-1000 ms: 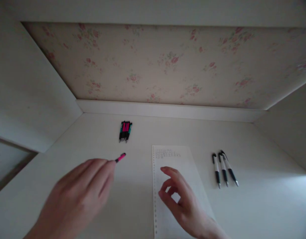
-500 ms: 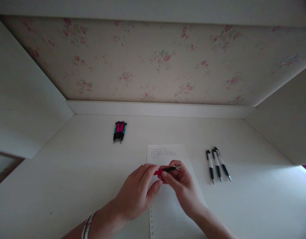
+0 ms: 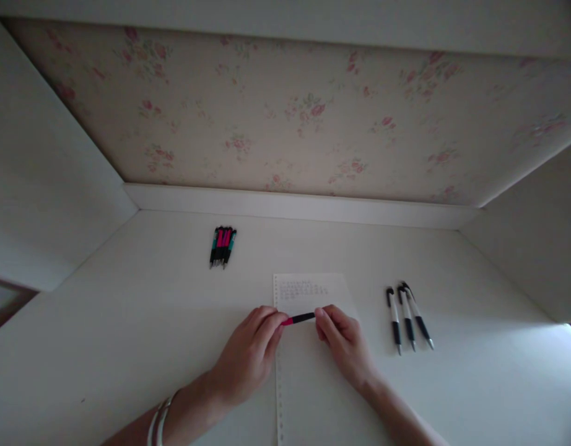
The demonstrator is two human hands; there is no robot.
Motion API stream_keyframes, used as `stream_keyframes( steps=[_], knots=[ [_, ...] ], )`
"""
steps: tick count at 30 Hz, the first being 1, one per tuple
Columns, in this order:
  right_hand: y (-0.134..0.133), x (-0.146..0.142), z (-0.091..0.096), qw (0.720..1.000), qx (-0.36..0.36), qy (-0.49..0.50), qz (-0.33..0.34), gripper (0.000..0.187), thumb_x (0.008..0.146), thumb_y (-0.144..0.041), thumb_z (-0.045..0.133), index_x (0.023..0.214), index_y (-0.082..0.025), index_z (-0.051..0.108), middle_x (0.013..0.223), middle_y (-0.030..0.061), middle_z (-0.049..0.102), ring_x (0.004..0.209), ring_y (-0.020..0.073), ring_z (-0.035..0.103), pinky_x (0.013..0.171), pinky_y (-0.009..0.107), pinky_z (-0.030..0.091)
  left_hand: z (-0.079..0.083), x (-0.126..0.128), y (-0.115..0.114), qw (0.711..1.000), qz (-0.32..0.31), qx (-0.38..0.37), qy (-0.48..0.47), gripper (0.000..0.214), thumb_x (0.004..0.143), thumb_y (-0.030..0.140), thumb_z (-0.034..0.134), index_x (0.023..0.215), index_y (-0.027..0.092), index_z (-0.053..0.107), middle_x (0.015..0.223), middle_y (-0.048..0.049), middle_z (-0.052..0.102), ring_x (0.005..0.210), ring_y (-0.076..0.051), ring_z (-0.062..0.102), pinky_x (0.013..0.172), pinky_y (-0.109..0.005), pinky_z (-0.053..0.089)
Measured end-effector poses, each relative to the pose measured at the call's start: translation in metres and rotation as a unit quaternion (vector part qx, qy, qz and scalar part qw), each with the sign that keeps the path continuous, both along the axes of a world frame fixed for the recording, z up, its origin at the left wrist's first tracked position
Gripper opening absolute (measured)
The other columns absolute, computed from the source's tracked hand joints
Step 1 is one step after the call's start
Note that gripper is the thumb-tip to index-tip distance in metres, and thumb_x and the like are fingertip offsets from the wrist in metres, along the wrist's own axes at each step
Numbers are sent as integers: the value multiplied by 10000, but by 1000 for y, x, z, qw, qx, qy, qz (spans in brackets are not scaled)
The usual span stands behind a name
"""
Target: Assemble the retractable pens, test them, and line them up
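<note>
A pink and black pen (image 3: 303, 318) is held level between both hands, above a sheet of paper (image 3: 313, 378) with punched holes down its left edge and handwriting at the top. My left hand (image 3: 251, 347) is closed on the pink end. The fingers of my right hand (image 3: 344, 344) pinch the other end and cover its tip.
Several pink, teal and black pens (image 3: 223, 246) lie side by side at the back left of the white desk (image 3: 150, 322). Three white and black pens (image 3: 408, 319) lie right of the paper. A floral wall panel (image 3: 285, 118) and side panels enclose the desk.
My right hand has shifted from the pen's middle to its tip end, hiding the metal point. My left hand's thumb has closed in against its fingers on the pink end.
</note>
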State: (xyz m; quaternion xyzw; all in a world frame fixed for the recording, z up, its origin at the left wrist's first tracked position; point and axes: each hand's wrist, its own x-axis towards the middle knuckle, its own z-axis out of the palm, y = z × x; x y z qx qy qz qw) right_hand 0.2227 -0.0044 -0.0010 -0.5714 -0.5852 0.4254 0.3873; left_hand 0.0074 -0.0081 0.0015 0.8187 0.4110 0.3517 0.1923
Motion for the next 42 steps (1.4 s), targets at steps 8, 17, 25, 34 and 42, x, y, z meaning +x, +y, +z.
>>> stream_keyframes(
  steps=[8,17,25,34,42],
  knots=[
    [-2,-2,3,1000,-9,-12,24,441,974,-546,463,701,-202,512,616,-36,450,576,123,402,526,238,321,3,0,-2,1000,1,20,-4,212,1011,163,473,1185,205,585,1058,-91,619,985,-205,610,865,-371,561],
    [-5,-3,9,999,1,-29,44,443,999,-525,418,684,-213,424,642,-32,426,607,129,390,553,254,326,3,0,0,1000,-10,22,-2,144,1002,200,520,1114,198,610,998,-68,622,914,-191,608,800,-348,565],
    [-6,-5,8,998,7,-46,42,478,998,-560,388,660,-224,358,613,-41,401,578,125,374,539,259,318,5,0,0,1000,-4,13,4,152,1016,209,482,1080,183,617,972,-71,658,883,-200,619,790,-357,555],
    [-9,-5,12,996,30,-65,57,464,1006,-521,385,649,-228,347,611,-31,415,577,132,381,534,269,335,2,-1,-1,1000,2,1,25,196,1020,193,438,984,180,630,864,-53,682,800,-205,639,744,-356,548],
    [-8,-4,12,992,46,-79,90,413,1022,-470,381,703,-217,454,638,-21,503,598,138,466,567,259,381,4,0,-2,999,-3,27,42,181,1024,222,438,1028,184,615,876,-54,704,806,-205,665,749,-355,567]
  ],
)
